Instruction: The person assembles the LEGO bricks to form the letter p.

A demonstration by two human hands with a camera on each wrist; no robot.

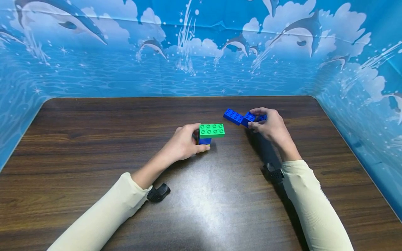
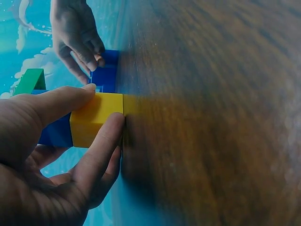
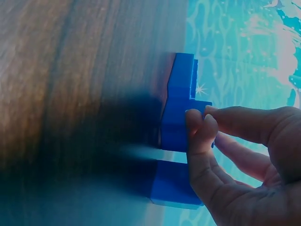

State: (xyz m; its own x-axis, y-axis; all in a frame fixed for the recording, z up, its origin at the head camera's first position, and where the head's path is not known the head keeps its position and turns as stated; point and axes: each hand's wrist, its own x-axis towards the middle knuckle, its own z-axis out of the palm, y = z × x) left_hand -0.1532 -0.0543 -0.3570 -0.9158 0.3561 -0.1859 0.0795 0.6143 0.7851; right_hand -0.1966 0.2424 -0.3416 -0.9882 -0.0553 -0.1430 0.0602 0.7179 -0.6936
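My left hand (image 1: 186, 143) grips a small stack of toy building bricks at the middle of the table. On top lies a green brick (image 1: 211, 130), with a blue brick (image 2: 57, 132) under it and a yellow brick (image 2: 98, 117) at the bottom. The left thumb and fingers lie on the yellow brick, close to the tabletop. Further right, my right hand (image 1: 272, 126) pinches a blue brick (image 1: 248, 119) between thumb and fingers. A longer blue brick (image 1: 232, 116) lies just left of it. Another blue brick (image 3: 174, 183) is partly hidden behind the right fingers.
Under everything is a dark wood-grain table (image 1: 94, 139). A blue curtain (image 1: 194, 69) printed with dolphins stands along its back and right edges. Black wrist cameras sit at the left cuff (image 1: 158, 192) and right cuff (image 1: 274, 173).
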